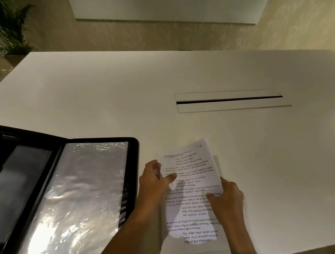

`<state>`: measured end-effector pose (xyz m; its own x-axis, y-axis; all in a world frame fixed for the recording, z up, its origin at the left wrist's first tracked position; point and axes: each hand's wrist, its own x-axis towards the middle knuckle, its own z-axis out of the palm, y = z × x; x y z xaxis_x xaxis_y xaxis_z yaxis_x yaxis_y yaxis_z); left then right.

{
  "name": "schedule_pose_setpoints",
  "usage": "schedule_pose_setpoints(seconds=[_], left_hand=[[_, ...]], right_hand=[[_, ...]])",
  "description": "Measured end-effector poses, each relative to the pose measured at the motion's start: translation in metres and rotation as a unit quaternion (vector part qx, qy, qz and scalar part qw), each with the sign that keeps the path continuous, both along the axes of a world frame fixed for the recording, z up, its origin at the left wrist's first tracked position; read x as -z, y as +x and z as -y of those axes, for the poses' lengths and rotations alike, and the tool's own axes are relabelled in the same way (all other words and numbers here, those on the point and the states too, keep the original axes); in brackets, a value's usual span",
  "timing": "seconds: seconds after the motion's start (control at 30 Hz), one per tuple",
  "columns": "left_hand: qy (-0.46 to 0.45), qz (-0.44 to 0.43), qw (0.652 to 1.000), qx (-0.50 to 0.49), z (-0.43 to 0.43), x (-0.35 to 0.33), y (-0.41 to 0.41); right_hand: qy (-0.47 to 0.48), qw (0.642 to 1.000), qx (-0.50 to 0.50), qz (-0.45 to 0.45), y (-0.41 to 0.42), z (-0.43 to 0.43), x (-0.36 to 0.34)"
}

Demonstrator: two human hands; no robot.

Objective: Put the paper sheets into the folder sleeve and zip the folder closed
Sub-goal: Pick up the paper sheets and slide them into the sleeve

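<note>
A stack of printed paper sheets [191, 167] lies on the white table at the lower middle, its far end lifted a little off the surface. My left hand [155, 180] grips the stack's left edge, thumb on top. My right hand [228, 197] holds the right edge, fingers pressing on the top page. To the left lies the black zip folder [132, 164], spread open and flat. Its shiny clear plastic sleeve [84, 192] faces up on the right half. The folder's left half is dark and partly cut off by the frame.
The white table [125, 96] has a long cable slot with a flap [231, 101] behind the papers. A second white table stands further back. A potted plant [10, 25] stands at the far left on the patterned carpet.
</note>
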<state>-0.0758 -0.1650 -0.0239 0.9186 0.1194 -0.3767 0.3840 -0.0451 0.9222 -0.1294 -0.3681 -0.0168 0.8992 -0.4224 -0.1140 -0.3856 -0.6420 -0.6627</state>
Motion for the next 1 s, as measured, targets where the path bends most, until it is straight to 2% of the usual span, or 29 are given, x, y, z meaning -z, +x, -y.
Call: schedule_pose_setpoints(seconds=[0.43,0.6,0.7,0.87,1.0], left_hand=[[0.048,0.031,0.998,0.015,0.001,0.005,-0.006],[0.103,0.047,0.994,0.014,0.003,0.006,-0.009],[0.107,0.05,0.993,0.013,0.004,0.007,-0.01],[0.075,0.064,0.995,0.027,-0.004,-0.001,-0.003],[-0.074,0.099,0.986,0.109,-0.017,-0.013,0.012]], right_hand=[[0.171,0.985,0.003,0.013,-0.005,0.014,-0.001],[0.291,0.955,0.049,0.022,-0.006,0.02,0.002],[0.342,0.939,0.018,0.032,-0.008,0.027,0.0],[0.458,0.883,-0.028,0.1,-0.015,0.039,-0.008],[0.503,0.844,-0.033,0.183,-0.016,0.042,-0.018]])
